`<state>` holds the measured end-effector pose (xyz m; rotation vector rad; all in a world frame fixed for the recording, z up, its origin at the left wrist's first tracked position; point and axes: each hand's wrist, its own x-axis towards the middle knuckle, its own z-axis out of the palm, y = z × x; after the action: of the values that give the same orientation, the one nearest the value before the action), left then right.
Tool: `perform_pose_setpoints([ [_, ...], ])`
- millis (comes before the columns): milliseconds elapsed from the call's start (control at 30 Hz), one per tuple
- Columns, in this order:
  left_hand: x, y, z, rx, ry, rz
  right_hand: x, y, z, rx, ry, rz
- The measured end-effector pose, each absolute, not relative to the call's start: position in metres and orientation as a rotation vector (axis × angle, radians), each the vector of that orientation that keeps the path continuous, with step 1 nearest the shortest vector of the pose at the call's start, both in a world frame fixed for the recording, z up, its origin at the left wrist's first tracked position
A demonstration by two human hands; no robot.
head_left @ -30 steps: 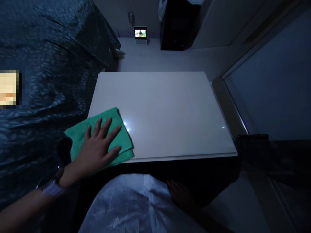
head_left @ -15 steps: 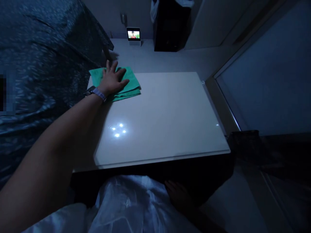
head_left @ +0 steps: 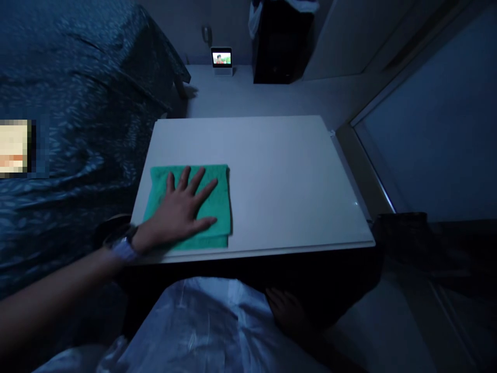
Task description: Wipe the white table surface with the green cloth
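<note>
My left hand [head_left: 180,210] lies flat with spread fingers on a folded green cloth [head_left: 215,207], pressing it against the white tabletop [head_left: 279,176]. The cloth covers the near left part of the top, close to its front edge. A band is around my left wrist. In deep shadow at the front of the table, my right hand [head_left: 285,308] rests low beside my pale clothing, away from the cloth. Its fingers look stretched out side by side, and nothing shows in them.
A patterned dark cover [head_left: 77,103] drapes over furniture at left. Beyond the table, a small lit screen [head_left: 222,59] stands on the floor near a black box-like unit [head_left: 283,46]. Dark items [head_left: 404,233] lie to the right, beside a pale panel [head_left: 435,134].
My left hand has slid the green cloth from the table's far left corner towards me, to the near left. My right hand has stayed about where it was.
</note>
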<state>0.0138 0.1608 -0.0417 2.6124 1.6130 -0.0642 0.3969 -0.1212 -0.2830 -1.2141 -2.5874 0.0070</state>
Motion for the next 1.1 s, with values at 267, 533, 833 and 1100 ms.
perform_pose_setpoints([
  [267, 0.026, 0.088, -0.046, 2.651, 1.468, 0.030, 0.399, -0.128, -0.285, -1.228, -2.597, 0.031],
  [533, 0.062, 0.252, -0.035, 2.531, 1.593, -0.037, 0.396, -0.118, -0.266, -1.216, -2.580, 0.013],
  [833, 0.104, 0.402, -0.028, 2.421, 1.778, 0.073, 0.392, -0.125, -0.269, -1.297, -2.627, 0.071],
  [1100, 0.112, 0.354, -0.031, 2.423, 1.770, 0.048, 0.397, -0.119, -0.263, -1.243, -2.628, 0.039],
])
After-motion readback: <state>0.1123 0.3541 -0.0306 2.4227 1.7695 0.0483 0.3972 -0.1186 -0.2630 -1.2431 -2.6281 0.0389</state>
